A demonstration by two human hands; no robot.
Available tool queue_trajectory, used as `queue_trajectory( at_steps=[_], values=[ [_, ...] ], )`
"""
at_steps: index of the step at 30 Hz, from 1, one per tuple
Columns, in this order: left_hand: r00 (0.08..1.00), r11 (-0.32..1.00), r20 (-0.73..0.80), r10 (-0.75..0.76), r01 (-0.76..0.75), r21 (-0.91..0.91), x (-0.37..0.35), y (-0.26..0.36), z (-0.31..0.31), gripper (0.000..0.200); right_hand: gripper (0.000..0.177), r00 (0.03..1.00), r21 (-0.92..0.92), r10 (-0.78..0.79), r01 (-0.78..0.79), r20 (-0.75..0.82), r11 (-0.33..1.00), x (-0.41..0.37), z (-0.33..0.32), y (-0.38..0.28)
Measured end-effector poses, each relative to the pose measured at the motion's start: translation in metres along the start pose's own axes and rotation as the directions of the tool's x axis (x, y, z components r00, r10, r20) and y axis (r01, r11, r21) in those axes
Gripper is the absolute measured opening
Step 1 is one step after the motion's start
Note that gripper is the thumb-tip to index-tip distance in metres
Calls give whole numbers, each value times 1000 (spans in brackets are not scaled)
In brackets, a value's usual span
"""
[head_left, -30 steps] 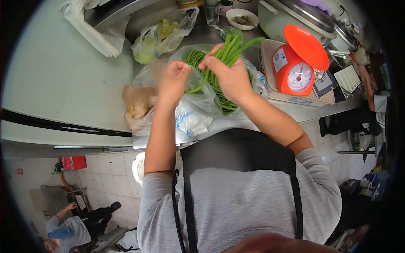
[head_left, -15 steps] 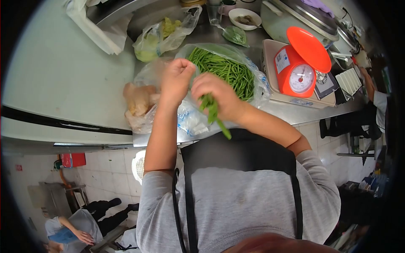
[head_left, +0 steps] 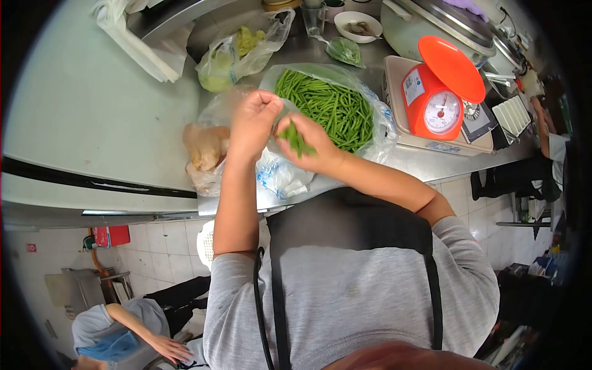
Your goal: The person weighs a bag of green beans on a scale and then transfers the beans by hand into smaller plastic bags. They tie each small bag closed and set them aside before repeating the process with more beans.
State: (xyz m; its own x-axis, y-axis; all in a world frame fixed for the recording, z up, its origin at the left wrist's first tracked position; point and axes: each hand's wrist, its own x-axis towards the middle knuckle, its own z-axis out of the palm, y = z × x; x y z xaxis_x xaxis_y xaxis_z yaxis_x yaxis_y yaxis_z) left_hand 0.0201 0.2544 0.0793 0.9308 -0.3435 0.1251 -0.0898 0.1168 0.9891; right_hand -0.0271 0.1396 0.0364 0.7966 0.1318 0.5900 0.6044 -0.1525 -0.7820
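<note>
My right hand (head_left: 316,148) is closed around several short green bean pieces (head_left: 297,139), which stick out of the palm. Beside it, my left hand (head_left: 254,121) is pinched, thumb against fingertips; whatever lies in the pinch is too small to make out. The two hands almost meet at the near left edge of a clear plastic bag (head_left: 385,126) full of long green beans (head_left: 333,108). Below the hands lies a crumpled white and blue plastic bag (head_left: 280,174). Just left of my left forearm is a clear bag with pale tan contents (head_left: 205,148).
A red dial scale (head_left: 439,111) stands right of the beans. Behind them are a bag of leafy greens (head_left: 237,55), a small green bag (head_left: 345,51), a white bowl (head_left: 376,26) and a large pot (head_left: 425,31). Another person (head_left: 132,324) is at lower left.
My right hand has drawn slightly left and down, and its bean pieces now point less far downward. My left hand stays pinched nearby. The person at lower left has shifted nearer.
</note>
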Motion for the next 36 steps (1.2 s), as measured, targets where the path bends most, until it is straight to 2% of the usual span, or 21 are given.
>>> queue_trajectory(
  at_steps=[2, 4, 5, 7, 8, 11, 15, 17, 18, 19, 20, 21, 22, 23, 25, 27, 29, 31, 33, 35, 36],
  values=[
    [1000, 996, 29, -9, 7, 90, -4, 3, 3, 2, 28, 986, -146, 162, -154, 43, 977, 2, -2, 4],
    [1000, 1000, -10, 17, -18, -23, -3, -5, 2, 1, 29, 937, -291, 338, -300, 91, 909, 4, -5, -3],
    [999, 997, -29, 26, -28, -78, -3, -10, 1, 1, 26, 906, -367, 392, -314, 161, 876, 7, -7, -5],
    [990, 990, -20, 138, -138, 30, -5, -19, 6, 1, 20, 816, -510, 509, -326, 273, 796, 15, -13, -1],
    [981, 978, -7, 193, -192, 84, -7, -22, 10, 1, 21, 771, -554, 549, -317, 322, 770, 18, -14, 12],
    [987, 952, 113, 112, -139, 274, -23, -15, 29, 1, 23, 654, -649, 641, -290, 402, 703, 12, -8, 52],
    [989, 980, 117, 87, -106, 169, -20, -11, 38, 1, 23, 602, -709, 705, -303, 376, 637, 7, -4, 65],
    [992, 980, -4, 124, -122, 155, -12, -8, 26, 2, 23, 569, -738, 734, -299, 370, 605, 8, 0, 68],
    [988, 981, -66, 137, -126, 150, -7, -6, 17, 2, 18, 476, -802, 717, -39, 510, 596, 41, -13, -8],
    [984, 968, -68, 163, -147, 203, 0, -11, 1, 3, 20, 557, -751, 675, -130, 485, 647, 48, -22, -31],
    [979, 952, -68, 191, -168, 255, 8, -20, -19, 5, 20, 682, -622, 484, -54, 548, 781, 55, -33, -42],
    [974, 933, -67, 217, -187, 307, 12, -25, -31, 7, 25, 781, -467, 207, 120, 589, 876, 61, -44, -47],
    [976, 943, -124, 181, -136, 305, 11, -23, -35, 5, 22, 851, -435, 130, 123, 508, 892, 69, -57, -65],
    [972, 950, -181, 147, -88, 300, 10, -18, -38, 4, 21, 879, -539, 126, 164, 460, 826, 78, -70, -71],
    [962, 972, -256, 95, -33, 234, 7, -8, -38, 4, 23, 822, -684, 366, 40, 437, 728, 79, -86, -61],
    [958, 993, -281, 54, -21, 119, 4, 2, -37, 4, 30, 609, -865, 691, -17, 389, 502, 54, -78, -9],
    [967, 997, -254, 11, 10, 79, 3, 12, -32, 5, 54, 424, -887, 795, 49, 434, 459, 22, -65, 31],
    [973, 995, -229, 16, 7, 97, 5, 12, -30, 6, 69, 657, -926, 653, 274, 376, 258, -24, -55, 58],
    [976, 984, -208, 70, -33, 174, 8, 2, -33, 6, 81, 704, -940, 624, 268, 340, 210, -31, -54, 61],
    [974, 980, -210, 82, -41, 195, 10, -4, -36, 7, 91, 580, -940, 756, 57, 304, 335, -28, -55, 61],
    [974, 978, -210, 87, -43, 203, 10, -4, -35, 8, 82, 614, -933, 733, 16, 293, 359, -26, -59, 60]
  ],
)
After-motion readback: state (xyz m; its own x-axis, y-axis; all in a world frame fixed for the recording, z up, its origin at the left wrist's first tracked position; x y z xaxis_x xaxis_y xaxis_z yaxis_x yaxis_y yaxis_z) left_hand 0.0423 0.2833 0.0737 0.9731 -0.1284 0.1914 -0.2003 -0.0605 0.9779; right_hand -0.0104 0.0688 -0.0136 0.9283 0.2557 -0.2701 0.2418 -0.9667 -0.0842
